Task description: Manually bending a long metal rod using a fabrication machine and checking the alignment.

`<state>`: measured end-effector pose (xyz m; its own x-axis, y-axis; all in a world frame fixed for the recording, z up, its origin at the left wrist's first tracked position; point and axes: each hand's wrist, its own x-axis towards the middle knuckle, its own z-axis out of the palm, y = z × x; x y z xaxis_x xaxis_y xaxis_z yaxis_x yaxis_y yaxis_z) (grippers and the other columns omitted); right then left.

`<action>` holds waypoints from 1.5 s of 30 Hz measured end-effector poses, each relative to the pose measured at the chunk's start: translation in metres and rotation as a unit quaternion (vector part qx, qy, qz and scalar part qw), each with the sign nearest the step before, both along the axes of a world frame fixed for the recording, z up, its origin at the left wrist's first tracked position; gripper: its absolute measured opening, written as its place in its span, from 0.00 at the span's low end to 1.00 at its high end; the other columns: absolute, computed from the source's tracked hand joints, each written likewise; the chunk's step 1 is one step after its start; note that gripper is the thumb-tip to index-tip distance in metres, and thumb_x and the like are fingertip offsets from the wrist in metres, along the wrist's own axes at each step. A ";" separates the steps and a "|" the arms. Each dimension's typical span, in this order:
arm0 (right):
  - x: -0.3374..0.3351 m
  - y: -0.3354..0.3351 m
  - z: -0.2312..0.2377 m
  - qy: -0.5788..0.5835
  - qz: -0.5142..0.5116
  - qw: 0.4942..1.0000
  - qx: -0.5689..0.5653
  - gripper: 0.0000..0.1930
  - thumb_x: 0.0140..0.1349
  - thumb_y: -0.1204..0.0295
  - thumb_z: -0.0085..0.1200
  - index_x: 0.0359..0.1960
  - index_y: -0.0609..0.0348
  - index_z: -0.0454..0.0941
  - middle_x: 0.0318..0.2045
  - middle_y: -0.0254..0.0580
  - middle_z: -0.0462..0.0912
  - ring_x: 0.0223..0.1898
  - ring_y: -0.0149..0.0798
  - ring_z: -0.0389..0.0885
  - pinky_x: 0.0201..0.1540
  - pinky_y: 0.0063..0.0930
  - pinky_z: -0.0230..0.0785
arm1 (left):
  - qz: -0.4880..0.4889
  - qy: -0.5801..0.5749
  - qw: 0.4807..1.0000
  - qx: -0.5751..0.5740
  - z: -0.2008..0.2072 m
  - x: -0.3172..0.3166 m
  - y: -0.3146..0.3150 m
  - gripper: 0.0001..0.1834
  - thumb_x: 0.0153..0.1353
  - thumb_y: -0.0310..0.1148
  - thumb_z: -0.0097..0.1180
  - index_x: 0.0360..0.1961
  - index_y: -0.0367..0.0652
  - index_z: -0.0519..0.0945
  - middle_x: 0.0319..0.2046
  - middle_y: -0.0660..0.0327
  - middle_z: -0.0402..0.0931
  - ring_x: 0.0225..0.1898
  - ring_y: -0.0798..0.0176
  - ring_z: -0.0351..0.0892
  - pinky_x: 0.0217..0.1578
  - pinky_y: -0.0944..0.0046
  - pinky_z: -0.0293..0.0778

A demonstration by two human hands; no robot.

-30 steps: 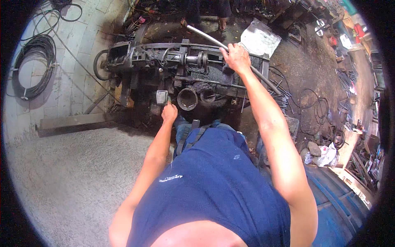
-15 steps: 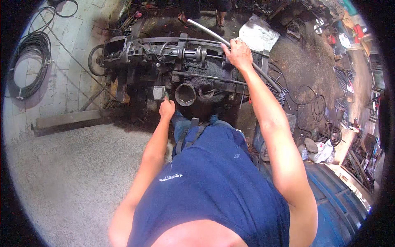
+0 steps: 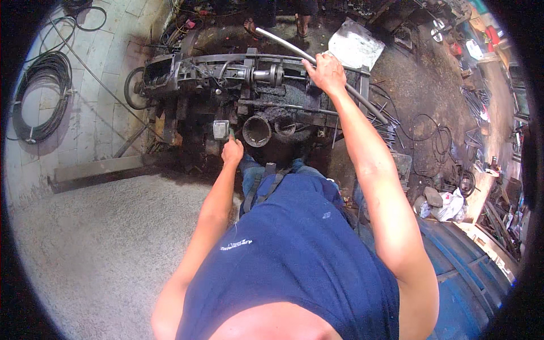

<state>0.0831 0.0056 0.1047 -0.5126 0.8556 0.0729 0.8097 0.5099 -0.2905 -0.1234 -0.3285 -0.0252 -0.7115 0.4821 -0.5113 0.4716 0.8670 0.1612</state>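
My right hand (image 3: 328,73) reaches out at the far right of the machine, fingers closed over a long metal pipe (image 3: 283,42). The pipe slants across the machine's far side, from upper left down to the right. My left hand (image 3: 232,152) is at the machine's near side, its fingers curled. One digit points up at a small green part (image 3: 231,133) on the right side of a grey square box (image 3: 221,129). Whatever lies inside the curled fingers is hidden. The dark, greasy machine (image 3: 209,68) has a shaft with a round collar (image 3: 276,75).
Two round open tube ends (image 3: 256,131) face me below the frame. A flat pale sheet (image 3: 356,45) lies beyond the pipe. Coiled black cable (image 3: 42,96) is at the left, loose rods (image 3: 385,133) at the right. Another person's feet (image 3: 303,25) stand at the far side.
The view has shifted slightly. My right hand stays on the pipe and my left hand stays beside the grey box; the pipe shows no clear movement.
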 end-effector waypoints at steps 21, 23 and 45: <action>0.004 0.002 -0.007 0.007 -0.003 0.999 0.041 0.27 0.62 0.45 0.52 0.38 0.62 0.79 0.39 0.52 0.81 0.45 0.54 0.79 0.50 0.48 0.70 | -0.014 0.011 1.000 0.010 -0.008 0.001 -0.003 0.28 0.66 0.44 0.42 0.66 0.47 0.65 0.41 0.39 0.80 0.45 0.36 0.80 0.48 0.41 0.75; 0.003 0.002 -0.007 0.007 -0.004 0.999 0.039 0.27 0.62 0.45 0.52 0.39 0.62 0.79 0.39 0.52 0.81 0.46 0.54 0.79 0.50 0.48 0.70 | -0.017 0.008 1.000 0.010 -0.005 0.001 -0.001 0.28 0.66 0.44 0.42 0.66 0.47 0.65 0.41 0.39 0.80 0.45 0.36 0.80 0.48 0.41 0.75; 0.007 0.002 -0.004 -0.001 -0.016 1.000 0.021 0.28 0.62 0.44 0.52 0.39 0.61 0.79 0.40 0.52 0.81 0.46 0.53 0.80 0.49 0.47 0.73 | -0.023 0.015 1.000 0.012 -0.009 0.001 -0.001 0.28 0.65 0.43 0.44 0.65 0.46 0.64 0.40 0.39 0.80 0.44 0.36 0.81 0.47 0.41 0.75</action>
